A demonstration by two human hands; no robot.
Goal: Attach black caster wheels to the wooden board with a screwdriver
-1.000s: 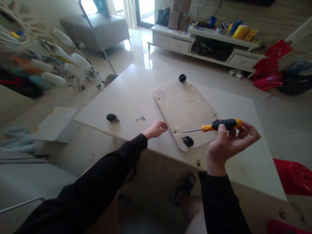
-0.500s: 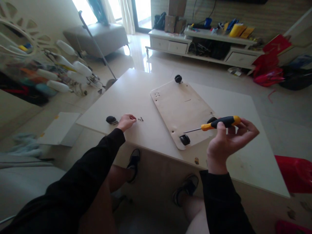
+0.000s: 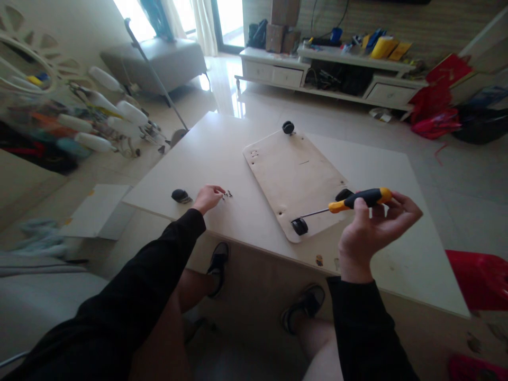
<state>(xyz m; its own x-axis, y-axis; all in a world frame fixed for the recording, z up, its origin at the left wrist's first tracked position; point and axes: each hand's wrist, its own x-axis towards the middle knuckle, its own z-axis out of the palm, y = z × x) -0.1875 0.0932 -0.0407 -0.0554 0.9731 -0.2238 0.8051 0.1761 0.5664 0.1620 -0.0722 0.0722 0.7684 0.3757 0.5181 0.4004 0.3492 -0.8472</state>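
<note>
My right hand [image 3: 365,235] grips a yellow-and-black screwdriver [image 3: 367,198], its shaft pointing left over a pale wooden board [image 3: 293,174]. Black casters stand on this board: one at the near corner [image 3: 299,226], one at the far corner [image 3: 288,127] and one at the right [image 3: 343,194], partly behind the screwdriver. To the left, my left hand [image 3: 208,198] rests low over the white table, thumb and fingers drawn together beside several small screws [image 3: 228,194]. Whatever those fingertips hold is hidden. A loose caster [image 3: 181,196] lies just left of that hand.
The white table [image 3: 178,164] carries the board, and its near edge runs above my legs. Past the table stand a low white cabinet [image 3: 273,74] and a grey bench [image 3: 159,63]. A white box [image 3: 97,211] is at the left, red bags [image 3: 436,116] at the right.
My left hand has shifted slightly right, its fingertips now closer among the screws. The right hand and screwdriver stay nearly still; the view has moved a little.
</note>
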